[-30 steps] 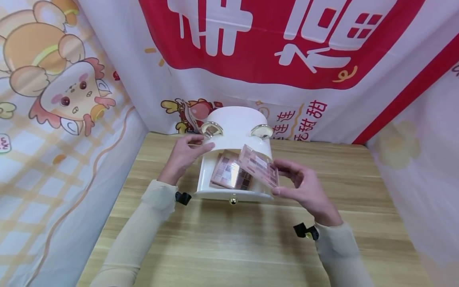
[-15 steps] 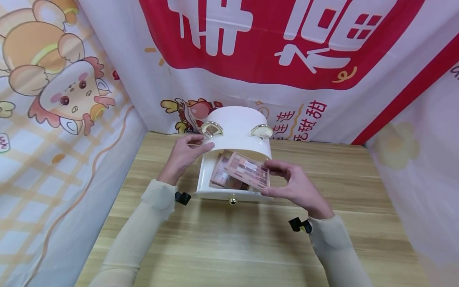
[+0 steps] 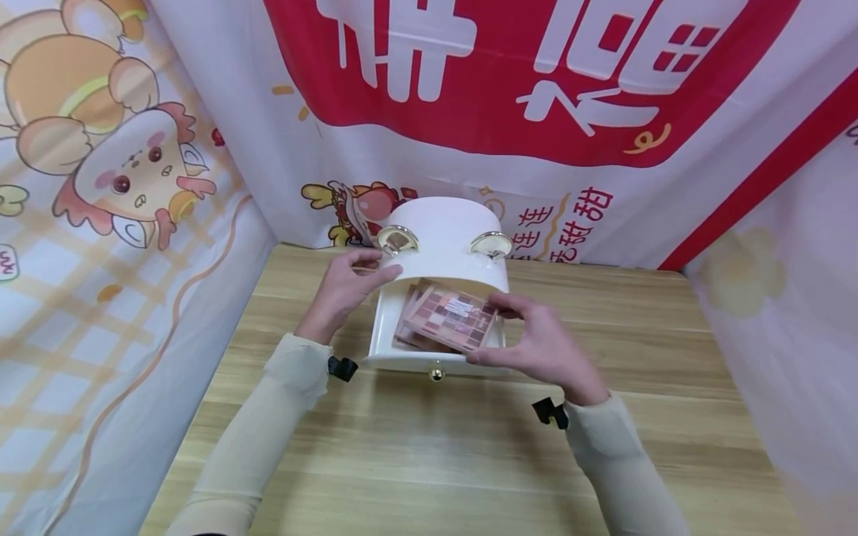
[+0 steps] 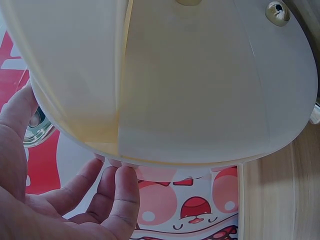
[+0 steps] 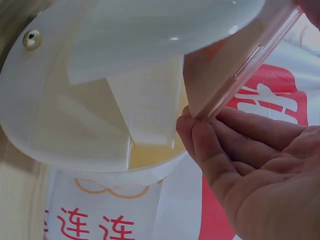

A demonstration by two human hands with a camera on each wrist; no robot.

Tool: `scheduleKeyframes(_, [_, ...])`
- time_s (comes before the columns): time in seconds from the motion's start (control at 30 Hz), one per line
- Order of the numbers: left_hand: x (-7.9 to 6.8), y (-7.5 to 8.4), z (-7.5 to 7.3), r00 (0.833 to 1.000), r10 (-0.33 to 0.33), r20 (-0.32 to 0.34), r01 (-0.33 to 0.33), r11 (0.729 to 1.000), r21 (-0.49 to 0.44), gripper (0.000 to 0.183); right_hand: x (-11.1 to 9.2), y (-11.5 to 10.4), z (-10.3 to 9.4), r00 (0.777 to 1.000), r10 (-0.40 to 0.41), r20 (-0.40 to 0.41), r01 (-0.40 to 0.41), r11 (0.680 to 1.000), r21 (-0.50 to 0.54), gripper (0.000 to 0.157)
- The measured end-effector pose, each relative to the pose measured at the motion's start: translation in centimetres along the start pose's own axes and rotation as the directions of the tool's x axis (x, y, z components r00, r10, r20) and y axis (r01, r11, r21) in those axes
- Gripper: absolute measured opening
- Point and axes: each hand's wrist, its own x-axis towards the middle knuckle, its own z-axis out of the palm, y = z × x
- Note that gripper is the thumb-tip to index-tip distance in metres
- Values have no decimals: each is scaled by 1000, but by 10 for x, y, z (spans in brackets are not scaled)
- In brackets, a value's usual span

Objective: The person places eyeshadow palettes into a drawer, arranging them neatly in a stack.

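Observation:
A white storage box (image 3: 445, 223) with a rounded top stands at the back of the table, its drawer (image 3: 402, 362) pulled out. My left hand (image 3: 343, 292) grips the box's left side, thumb at the front rim, fingertips against the wall in the left wrist view. Between the thumb and fingers of my right hand (image 3: 546, 348), an eyeshadow palette (image 3: 457, 316) is pinched by its right edge. This palette is tilted over the drawer and overlaps a second palette (image 3: 407, 339) lying inside. In the right wrist view, fingertips (image 5: 202, 132) hold the palette's corner.
Two gold-rimmed ear-shaped parts (image 3: 491, 244) stick out from the box front. A gold knob (image 3: 436, 374) sits on the drawer front. The wooden table (image 3: 429, 454) is bounded by printed cloth (image 3: 375, 160) behind and on both sides.
My right hand has moved left and slightly down with its palette, which now lies flatter and covers more of the palette in the drawer. The left hand has stayed in place.

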Motion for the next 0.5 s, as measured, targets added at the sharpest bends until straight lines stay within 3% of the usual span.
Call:
scheduleKeyframes(0.2, [0,0,0,1000,2,3,-2,1000,-1,89,4,-2,8,998,-40,-49,35,994,-101,100])
scheduleKeyframes(0.5, [0,0,-1,1000,-4,-4,4,1000,4,89,7,-3,16,995,-64,-80,57,995,-88,93])
